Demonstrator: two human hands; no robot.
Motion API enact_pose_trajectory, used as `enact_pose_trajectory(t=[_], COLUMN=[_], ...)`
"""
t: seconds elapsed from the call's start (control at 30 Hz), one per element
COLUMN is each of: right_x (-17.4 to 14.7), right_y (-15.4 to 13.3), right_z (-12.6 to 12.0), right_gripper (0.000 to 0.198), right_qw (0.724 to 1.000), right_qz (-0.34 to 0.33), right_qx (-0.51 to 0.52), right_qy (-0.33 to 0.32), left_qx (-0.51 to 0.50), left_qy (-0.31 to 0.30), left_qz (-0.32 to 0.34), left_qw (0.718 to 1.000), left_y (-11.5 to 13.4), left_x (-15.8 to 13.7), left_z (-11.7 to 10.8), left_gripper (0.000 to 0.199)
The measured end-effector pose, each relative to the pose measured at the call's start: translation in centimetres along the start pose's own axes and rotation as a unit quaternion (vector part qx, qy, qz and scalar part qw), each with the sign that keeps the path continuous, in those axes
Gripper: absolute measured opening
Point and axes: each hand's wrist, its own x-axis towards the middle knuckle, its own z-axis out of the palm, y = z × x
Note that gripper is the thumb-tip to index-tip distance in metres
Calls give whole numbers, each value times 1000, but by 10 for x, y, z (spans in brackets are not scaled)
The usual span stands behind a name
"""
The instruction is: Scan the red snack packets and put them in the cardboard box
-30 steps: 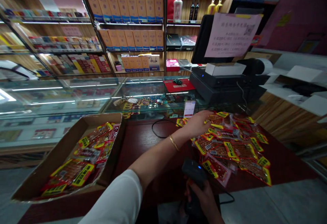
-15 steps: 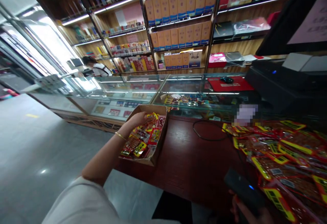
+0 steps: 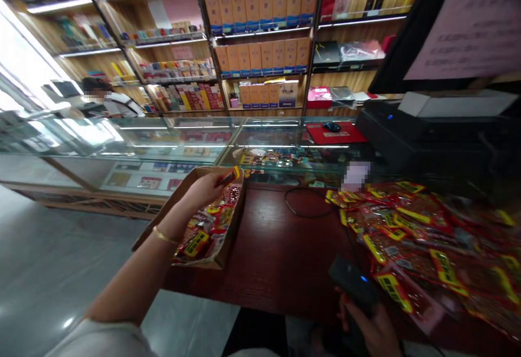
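My left hand [image 3: 203,191], a gold bracelet on its wrist, is closed on a small snack packet [image 3: 231,177] with a yellow edge. It hangs over the open cardboard box [image 3: 222,262], which holds several red and yellow snack packets [image 3: 196,244]. Low in the view on the right, my right hand [image 3: 368,322] is wrapped round the handle of a black barcode scanner [image 3: 353,284] with a lit blue light. The scanner head points left, above the dark red wooden counter [image 3: 277,248].
A heap of snack packets [image 3: 411,221] covers the counter's right side. A black cable [image 3: 305,216] loops on the wood. Behind are a glass display case [image 3: 183,140], a mouse [image 3: 331,127] and a monitor [image 3: 411,37]. Another person [image 3: 118,104] is at the far left.
My left hand has lifted a packet up from the others in the box. The view has turned right, so most things appear shifted left. My right hand still holds the scanner.
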Motion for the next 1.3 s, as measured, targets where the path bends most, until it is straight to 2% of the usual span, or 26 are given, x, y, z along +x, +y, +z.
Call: enact_pose_trajectory(t=[0.1,0.17,0.27,0.33,0.4,0.47,0.7,1.0,1.17,1.3], right_x=[1,1,-2,-7,-12,-18,-31,-37,-32,-25], right_y=[-10,-15,-21,-24,-29,-35,-53,-56,-56,-58], right_z=[7,11,14,13,8,1,-16,-14,-8,-4], right_gripper=[59,59,57,59,58,56,53,51,46,47], right_qw=[1000,999,999,996,990,981,945,934,942,943], right_qz=[-17,-24,-31,-36,-50,-69,-121,-139,-124,-112], right_qx=[25,22,-30,-78,-124,-171,-288,-323,-311,-309], right_qy=[-8,-1,16,32,50,66,98,60,30,52], left_qx=[-97,-194,-260,-265,-270,-275,-292,-278,-292,-311], left_qy=[-35,-78,-152,-177,-194,-211,-224,-203,-214,-218], left_qz=[91,151,167,156,151,148,146,147,145,127], left_qw=[991,966,939,935,931,926,918,927,921,916], left_y=[63,105,149,164,167,164,152,146,149,153], left_x=[-18,-30,-43,-49,-52,-56,-62,-64,-64,-64], left_z=[12,35,83,111,128,135,135,140,139,139], left_gripper=[46,48,45,42,41,41,28,32,28,35])
